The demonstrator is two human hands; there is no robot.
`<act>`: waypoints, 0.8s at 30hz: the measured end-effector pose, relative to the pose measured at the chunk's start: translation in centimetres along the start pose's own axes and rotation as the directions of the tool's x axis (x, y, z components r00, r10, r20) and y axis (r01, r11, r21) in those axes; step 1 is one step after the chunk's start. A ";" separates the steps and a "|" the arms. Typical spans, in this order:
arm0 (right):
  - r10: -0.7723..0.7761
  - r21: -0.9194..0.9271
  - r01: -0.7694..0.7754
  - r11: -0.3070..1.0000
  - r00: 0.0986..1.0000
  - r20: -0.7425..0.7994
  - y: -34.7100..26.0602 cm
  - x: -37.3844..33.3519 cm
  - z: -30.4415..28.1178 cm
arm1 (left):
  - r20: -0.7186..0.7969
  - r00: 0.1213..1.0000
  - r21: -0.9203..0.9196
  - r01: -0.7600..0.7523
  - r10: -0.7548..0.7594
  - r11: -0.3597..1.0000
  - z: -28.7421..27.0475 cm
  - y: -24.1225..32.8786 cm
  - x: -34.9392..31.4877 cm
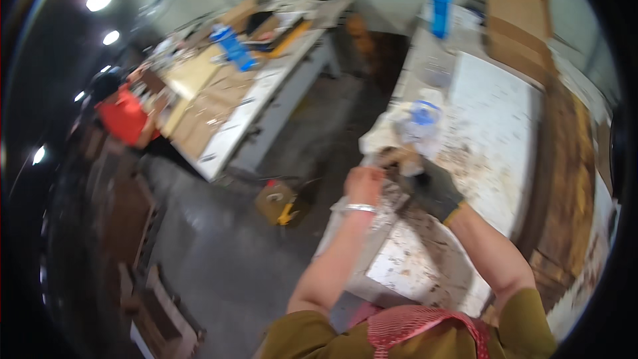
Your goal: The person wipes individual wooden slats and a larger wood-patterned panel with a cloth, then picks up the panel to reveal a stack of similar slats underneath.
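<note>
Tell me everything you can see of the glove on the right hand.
The glove is dark grey-green with a narrow yellow edge at the wrist. It looks like soft fabric, though blur hides any weave or coating. It covers the right hand to the wrist, pointing forward and toward the left hand, above a white, brown-specked work surface. A small tan thing is by its fingertips; whether they grip it is unclear.

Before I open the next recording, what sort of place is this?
Probably a workshop, perhaps for woodwork: brown crumbs litter a white board, wood-like planks lie along its right, and another person is at a second bench.
</note>
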State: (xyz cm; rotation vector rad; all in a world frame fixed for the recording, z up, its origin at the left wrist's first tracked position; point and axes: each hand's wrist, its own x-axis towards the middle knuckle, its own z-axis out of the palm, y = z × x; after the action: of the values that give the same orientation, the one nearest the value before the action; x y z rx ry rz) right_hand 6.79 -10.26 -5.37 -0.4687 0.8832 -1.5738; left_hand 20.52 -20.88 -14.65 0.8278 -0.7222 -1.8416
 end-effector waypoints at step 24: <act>0.206 0.392 -0.200 0.898 0.978 0.026 -2.0 -3.0 2.5 | -0.146 0.958 0.067 -0.241 0.248 0.968 2.8 4.5 -2.6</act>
State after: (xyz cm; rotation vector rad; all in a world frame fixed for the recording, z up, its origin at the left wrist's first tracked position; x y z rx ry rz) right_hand 7.92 -8.09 -1.74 -0.0720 0.5828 -1.5123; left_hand 21.52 -19.78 -8.91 0.8609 -0.7381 -1.5273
